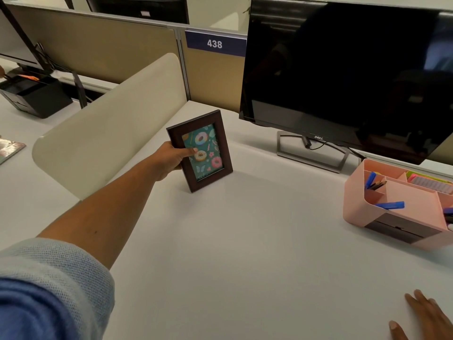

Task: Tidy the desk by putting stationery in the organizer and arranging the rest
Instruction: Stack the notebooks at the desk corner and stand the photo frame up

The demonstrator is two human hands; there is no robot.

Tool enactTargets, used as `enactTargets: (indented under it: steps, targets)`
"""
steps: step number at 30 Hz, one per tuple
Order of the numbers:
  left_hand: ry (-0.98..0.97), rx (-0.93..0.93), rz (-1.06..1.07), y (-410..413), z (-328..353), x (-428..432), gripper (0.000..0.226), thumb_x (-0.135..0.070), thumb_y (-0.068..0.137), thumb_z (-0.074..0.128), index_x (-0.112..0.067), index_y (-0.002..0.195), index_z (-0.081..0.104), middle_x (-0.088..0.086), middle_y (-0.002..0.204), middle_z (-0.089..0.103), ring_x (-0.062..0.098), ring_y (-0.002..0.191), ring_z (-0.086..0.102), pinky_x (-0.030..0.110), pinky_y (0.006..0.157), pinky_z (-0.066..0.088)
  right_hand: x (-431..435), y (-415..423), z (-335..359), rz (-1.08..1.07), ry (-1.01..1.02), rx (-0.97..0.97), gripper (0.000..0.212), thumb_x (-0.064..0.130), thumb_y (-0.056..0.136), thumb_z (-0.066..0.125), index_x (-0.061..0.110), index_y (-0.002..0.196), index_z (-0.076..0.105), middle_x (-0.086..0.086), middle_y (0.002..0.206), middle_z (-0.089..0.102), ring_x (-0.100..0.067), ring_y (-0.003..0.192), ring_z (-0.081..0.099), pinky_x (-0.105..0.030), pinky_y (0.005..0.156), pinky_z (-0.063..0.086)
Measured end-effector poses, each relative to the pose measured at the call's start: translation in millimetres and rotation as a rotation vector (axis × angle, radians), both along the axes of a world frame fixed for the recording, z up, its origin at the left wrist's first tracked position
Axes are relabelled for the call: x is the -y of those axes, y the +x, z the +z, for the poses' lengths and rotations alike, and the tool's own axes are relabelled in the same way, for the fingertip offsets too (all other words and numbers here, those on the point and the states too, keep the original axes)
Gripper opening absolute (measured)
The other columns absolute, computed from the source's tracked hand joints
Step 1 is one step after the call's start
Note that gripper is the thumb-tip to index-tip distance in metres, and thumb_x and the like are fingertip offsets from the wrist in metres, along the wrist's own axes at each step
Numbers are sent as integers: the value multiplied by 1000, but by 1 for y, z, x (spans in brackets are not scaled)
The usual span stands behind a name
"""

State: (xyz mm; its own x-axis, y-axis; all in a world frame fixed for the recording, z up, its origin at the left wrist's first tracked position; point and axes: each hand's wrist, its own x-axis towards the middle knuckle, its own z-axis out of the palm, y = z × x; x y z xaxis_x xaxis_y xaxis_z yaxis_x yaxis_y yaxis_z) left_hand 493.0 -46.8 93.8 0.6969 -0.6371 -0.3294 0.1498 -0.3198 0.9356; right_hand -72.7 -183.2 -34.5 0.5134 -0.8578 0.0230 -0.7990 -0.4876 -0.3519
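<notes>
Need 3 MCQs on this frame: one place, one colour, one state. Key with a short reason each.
1. The organizer stands: A) on the floor B) right of the picture frame, before the monitor C) on a shelf
2. The picture frame's border is: A) white B) blue C) dark brown
3. The left hand: A) grips the picture frame B) hangs empty C) holds a pen
Key: 1 B, it sits at the right under the screen. 2 C, dark wood rings the doughnut print. 3 A, its thumb crosses the frame's front.
</notes>
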Motion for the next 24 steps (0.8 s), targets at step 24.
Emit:
enactTargets:
  steps: [24]
  targets:
    - [48, 35, -102, 11, 3, -4, 39, -16, 84, 72, -19, 121, 60, 3, 117, 68, 22, 108, 63, 45, 94, 51, 2, -10, 8, -21, 24, -121, 123, 93, 64, 21, -11, 115, 62, -32, 128, 55, -56, 118, 50, -66, 95, 40]
